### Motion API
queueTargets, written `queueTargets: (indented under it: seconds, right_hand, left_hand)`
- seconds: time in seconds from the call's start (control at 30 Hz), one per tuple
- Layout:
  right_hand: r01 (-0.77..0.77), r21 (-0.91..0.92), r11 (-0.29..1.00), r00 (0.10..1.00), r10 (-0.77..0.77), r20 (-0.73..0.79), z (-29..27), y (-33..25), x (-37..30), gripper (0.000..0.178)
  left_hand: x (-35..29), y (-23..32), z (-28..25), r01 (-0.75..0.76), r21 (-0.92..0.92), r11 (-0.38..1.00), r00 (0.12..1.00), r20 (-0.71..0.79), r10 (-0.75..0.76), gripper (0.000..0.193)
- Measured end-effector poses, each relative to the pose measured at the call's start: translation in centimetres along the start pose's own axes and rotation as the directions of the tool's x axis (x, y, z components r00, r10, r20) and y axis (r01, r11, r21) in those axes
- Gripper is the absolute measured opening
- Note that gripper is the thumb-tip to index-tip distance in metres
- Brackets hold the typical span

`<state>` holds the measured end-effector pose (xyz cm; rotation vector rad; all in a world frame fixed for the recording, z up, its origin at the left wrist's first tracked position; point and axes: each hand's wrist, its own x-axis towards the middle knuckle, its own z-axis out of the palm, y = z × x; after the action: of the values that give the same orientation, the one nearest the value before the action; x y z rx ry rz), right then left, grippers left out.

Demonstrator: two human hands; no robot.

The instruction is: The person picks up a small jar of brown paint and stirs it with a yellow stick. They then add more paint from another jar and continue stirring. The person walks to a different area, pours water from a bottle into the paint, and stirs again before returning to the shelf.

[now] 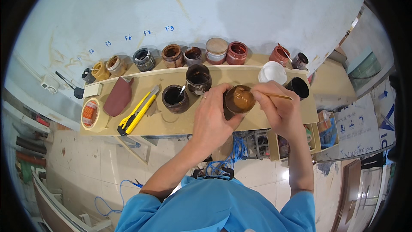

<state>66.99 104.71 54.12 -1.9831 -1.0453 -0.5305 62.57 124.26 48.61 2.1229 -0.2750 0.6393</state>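
Observation:
My left hand (217,114) is wrapped round a dark jar (232,111) and holds it above the front of the bench. Glossy ochre-brown paint (241,99) shows inside the jar's mouth. In my right hand (277,108), thumb and fingers pinch a thin wooden stick (277,96); its tip seems to be at the paint, partly hidden by my fingers. Left of the jar stand two dark-stained pots, one pot (198,80) behind and another pot (175,99) with a white-tipped stick in it. A white lid or tub (272,73) and a black cup (298,87) are beyond my right hand.
Several paint jars (173,56) line the raised back shelf against the wall. A yellow utility knife (138,111), a maroon sanding pad or cloth (119,96) and a tape roll (92,114) lie at the bench's left. Blue cords (231,152) hang below the front edge.

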Motion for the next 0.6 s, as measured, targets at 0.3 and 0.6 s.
queueTargets:
  seconds: [0.3, 0.6]
  right_hand:
    - [-0.055, 0.077, 0.996, 0.997, 0.05, 0.058, 0.3, -0.1, -0.6, 0.009]
    - [-0.105, 0.1, 0.989, 0.987, 0.092, 0.13, -0.7, -1.1, -0.9, 0.007]
  left_hand:
    - [-0.1, 0.2, -0.1, 0.009, -0.035, 0.999, 1.0, 0.027, -0.008, 0.069]
    - [0.1, 0.0, 0.3, -0.073, 0.009, 0.997, 0.997, -0.03, 0.073, 0.07]
